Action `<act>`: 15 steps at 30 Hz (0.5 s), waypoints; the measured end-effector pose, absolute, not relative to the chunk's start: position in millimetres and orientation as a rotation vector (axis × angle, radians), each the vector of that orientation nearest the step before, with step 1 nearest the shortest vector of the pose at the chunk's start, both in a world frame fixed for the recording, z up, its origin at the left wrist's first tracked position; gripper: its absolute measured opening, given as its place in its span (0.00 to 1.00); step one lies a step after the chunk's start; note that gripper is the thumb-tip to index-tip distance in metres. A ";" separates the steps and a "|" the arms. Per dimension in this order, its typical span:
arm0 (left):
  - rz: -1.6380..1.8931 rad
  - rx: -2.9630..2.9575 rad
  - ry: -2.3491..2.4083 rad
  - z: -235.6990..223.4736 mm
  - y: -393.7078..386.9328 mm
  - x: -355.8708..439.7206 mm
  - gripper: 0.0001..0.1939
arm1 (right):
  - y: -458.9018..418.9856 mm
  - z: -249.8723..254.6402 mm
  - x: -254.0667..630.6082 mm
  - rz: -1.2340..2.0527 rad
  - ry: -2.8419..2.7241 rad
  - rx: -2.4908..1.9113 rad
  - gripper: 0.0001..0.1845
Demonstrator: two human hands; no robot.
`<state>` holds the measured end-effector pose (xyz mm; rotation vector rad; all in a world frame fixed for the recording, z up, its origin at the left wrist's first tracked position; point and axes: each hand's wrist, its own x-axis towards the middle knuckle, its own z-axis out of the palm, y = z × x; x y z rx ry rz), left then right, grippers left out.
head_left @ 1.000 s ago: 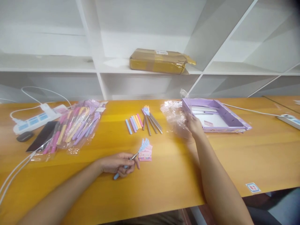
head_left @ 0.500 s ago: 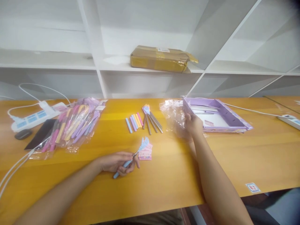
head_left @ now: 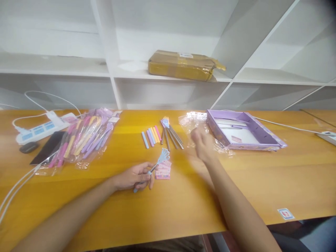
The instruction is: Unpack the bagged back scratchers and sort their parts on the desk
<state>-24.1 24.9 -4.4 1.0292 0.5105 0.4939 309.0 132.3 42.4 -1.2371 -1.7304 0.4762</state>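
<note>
My left hand is closed around the blue handle of a back scratcher, whose light blue hand-shaped head points up and away from me. Just under that head lies a small stack of pink cards. My right hand is raised above the table, smeared by motion; its fingers look curled, but what they hold, if anything, I cannot make out. Beyond the hands, several metal rods with claw-shaped heads lie fanned out, and several coloured handle sleeves lie in a row to their left.
On the right sits a purple box tray with clear plastic bags beside it. To the left are bagged back scratchers, a power strip with cables, and a black mouse-like object. A taped parcel rests on the shelf.
My right hand has moved left, away from the purple tray and the plastic bags. My left hand has tilted the back scratcher slightly, its head shifting a little up and right.
</note>
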 end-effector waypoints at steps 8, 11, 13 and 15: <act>0.594 1.187 0.575 -0.7 24.5 -24.8 0.22 | 58.9 26.7 215.9 1.369 -1.961 -0.685 0.39; 0.611 1.260 0.635 -0.7 21.7 -22.1 0.23 | 51.8 24.3 207.3 1.427 -1.977 -0.742 0.35; 0.588 1.331 0.690 1.2 18.8 -20.8 0.23 | 50.1 23.8 203.1 1.437 -1.999 -0.786 0.33; 0.560 1.475 0.754 4.2 15.5 -21.1 0.21 | 48.2 24.5 199.8 1.417 -2.039 -0.763 0.31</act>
